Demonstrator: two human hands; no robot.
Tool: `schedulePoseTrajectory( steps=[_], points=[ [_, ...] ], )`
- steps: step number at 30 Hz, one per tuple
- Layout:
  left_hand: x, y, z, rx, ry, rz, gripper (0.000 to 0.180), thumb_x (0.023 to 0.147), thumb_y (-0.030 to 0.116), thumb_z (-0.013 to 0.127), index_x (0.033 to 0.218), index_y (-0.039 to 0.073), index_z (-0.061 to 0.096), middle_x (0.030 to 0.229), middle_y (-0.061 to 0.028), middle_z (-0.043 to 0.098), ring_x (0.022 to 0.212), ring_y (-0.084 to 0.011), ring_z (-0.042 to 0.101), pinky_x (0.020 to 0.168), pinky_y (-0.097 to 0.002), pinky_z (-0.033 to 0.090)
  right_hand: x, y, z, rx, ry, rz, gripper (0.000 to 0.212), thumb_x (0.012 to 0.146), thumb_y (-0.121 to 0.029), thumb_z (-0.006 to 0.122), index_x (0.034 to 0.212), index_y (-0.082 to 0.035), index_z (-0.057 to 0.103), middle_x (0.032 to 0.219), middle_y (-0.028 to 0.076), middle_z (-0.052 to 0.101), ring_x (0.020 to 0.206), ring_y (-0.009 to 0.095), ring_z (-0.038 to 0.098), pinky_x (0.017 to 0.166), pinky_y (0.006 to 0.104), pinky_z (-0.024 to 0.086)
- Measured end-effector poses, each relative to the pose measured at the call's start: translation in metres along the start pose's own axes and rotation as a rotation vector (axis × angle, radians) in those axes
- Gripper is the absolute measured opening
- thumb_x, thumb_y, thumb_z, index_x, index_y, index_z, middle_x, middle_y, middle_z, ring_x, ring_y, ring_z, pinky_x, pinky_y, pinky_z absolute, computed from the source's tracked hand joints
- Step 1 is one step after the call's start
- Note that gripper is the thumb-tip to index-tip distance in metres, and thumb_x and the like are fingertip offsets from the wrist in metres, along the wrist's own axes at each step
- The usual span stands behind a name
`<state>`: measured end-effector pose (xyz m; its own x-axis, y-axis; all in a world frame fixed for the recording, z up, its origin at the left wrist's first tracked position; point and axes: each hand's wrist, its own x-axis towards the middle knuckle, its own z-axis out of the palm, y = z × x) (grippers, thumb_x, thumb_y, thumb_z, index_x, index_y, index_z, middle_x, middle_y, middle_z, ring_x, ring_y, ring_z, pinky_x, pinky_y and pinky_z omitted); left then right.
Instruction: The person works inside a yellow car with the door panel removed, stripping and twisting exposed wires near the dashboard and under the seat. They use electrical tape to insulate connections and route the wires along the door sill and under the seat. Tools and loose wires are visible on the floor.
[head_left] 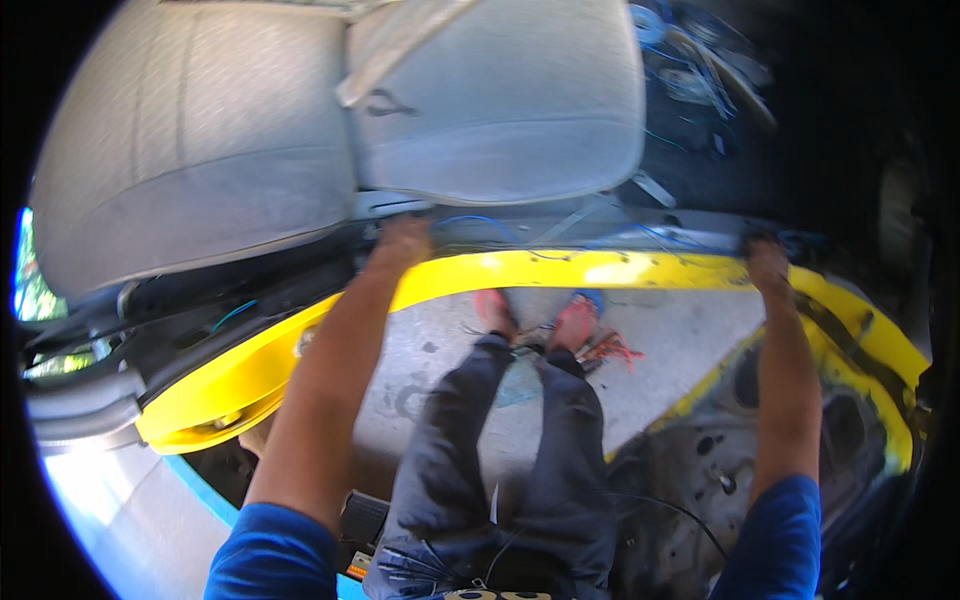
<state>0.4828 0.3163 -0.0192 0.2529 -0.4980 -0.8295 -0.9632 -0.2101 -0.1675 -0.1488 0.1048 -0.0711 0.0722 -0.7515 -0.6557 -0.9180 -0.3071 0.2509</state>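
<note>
Both my arms reach forward over the yellow door sill of a vehicle. My left hand is at the sill's inner edge, just below the front of the grey seat. Farther right, my right hand rests at the same inner edge, near the sill's right end. Shadow and blur hide the fingers of both hands, so whether they grip anything is unclear. Between the hands runs a grey strip along the sill, with a thin blue wire lying over it.
A second grey seat section stands at left, with a belt strap across the backrest. Loose wires and a roll lie on the dark floor at far right. An open door panel is at lower right. Reddish strands lie by my feet.
</note>
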Motion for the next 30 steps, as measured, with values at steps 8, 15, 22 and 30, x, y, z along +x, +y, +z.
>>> schedulePoseTrajectory(
  steps=[8,15,22,30],
  points=[
    [0.012,0.072,0.013,-0.277,0.187,0.155,0.049,0.099,0.018,0.043,0.145,0.0,0.048,0.151,-0.0248,0.048,0.138,-0.0392,0.049,0.113,-0.056,0.039,-0.024,-0.025,-0.029,0.134,-0.026,-0.033,0.07,0.076,-0.007,0.074,0.144,-0.012,0.057,0.162,0.019,0.038,0.146,0.035,0.042,0.122,0.04,0.036],
    [0.004,0.069,0.014,-0.467,0.176,0.253,0.046,0.097,0.016,0.046,0.14,0.006,0.057,0.154,-0.0226,0.045,0.142,-0.0427,0.042,0.116,-0.0565,0.035,-0.093,-0.15,-0.102,0.479,0.092,-0.318,0.056,0.082,-0.015,0.079,0.135,-0.006,0.062,0.142,0.023,0.058,0.131,0.038,0.056,0.112,0.0414,0.045],
    [-0.015,0.041,0.003,-0.342,0.046,0.418,0.047,0.099,0.012,0.041,0.144,0.01,0.056,0.158,-0.02,0.044,0.148,-0.0368,0.038,0.123,-0.0543,0.027,-0.157,-0.375,-0.15,0.273,-0.035,-0.419,0.051,0.082,-0.021,0.076,0.127,-0.002,0.061,0.133,0.017,0.059,0.126,0.04,0.058,0.104,0.0444,0.052],
    [-0.003,0.03,0.007,-0.322,0.098,0.175,0.051,0.095,0.014,0.044,0.144,0.011,0.058,0.152,-0.0196,0.052,0.142,-0.0374,0.047,0.12,-0.0505,0.033,-0.209,-0.363,-0.192,0.391,0.027,-0.296,0.059,0.083,-0.019,0.074,0.137,-0.002,0.057,0.144,0.02,0.055,0.136,0.033,0.053,0.111,0.042,0.046]
  ],
)
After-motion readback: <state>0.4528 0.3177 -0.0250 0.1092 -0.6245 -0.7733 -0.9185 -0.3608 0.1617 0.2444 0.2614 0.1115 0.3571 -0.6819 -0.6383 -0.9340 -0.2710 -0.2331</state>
